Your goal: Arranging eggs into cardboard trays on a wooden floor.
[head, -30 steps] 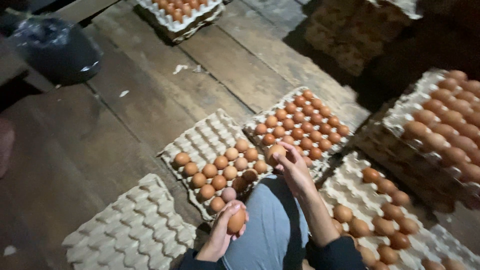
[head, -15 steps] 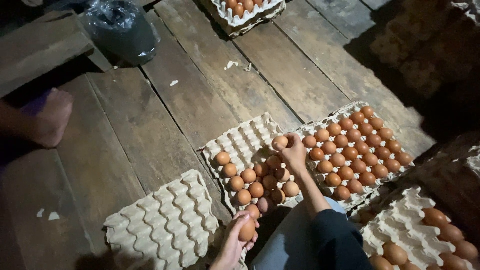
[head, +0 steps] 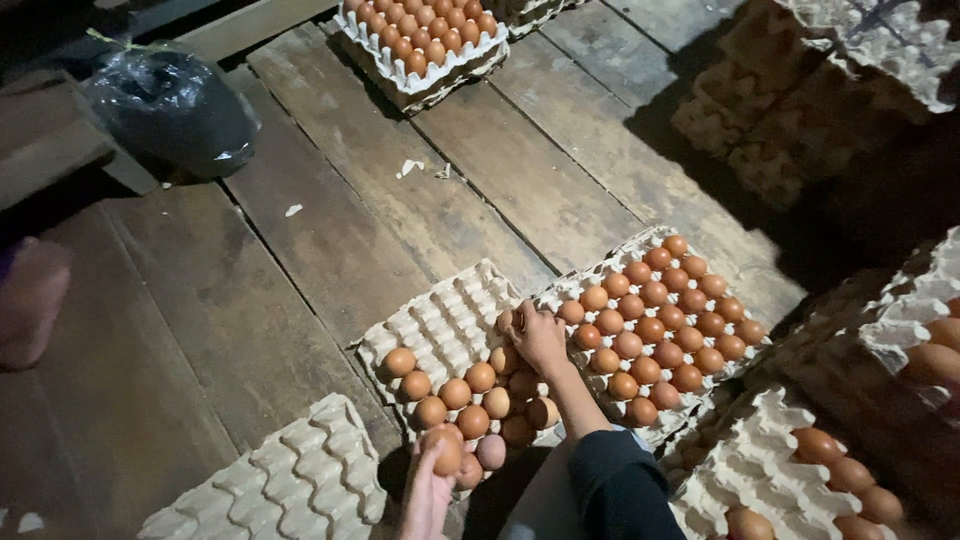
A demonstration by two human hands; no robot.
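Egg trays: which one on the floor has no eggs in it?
The empty tray at the bottom left, beside the left hand. Every other tray nearby holds brown eggs; this one shows only bare cups.

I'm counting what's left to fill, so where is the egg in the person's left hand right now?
In the head view, low and left of centre: the left hand holds the brown egg at the near edge of the half-filled tray, beside an empty tray.

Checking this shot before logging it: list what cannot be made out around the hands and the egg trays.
Head view only:
- Left hand: wrist cut off by the bottom edge.
- Right hand: fingertips curl over an egg, mostly hiding it.
- Half-filled tray: near edge hidden by the hands and knee.
- Tray stacks, right: lost in shadow.
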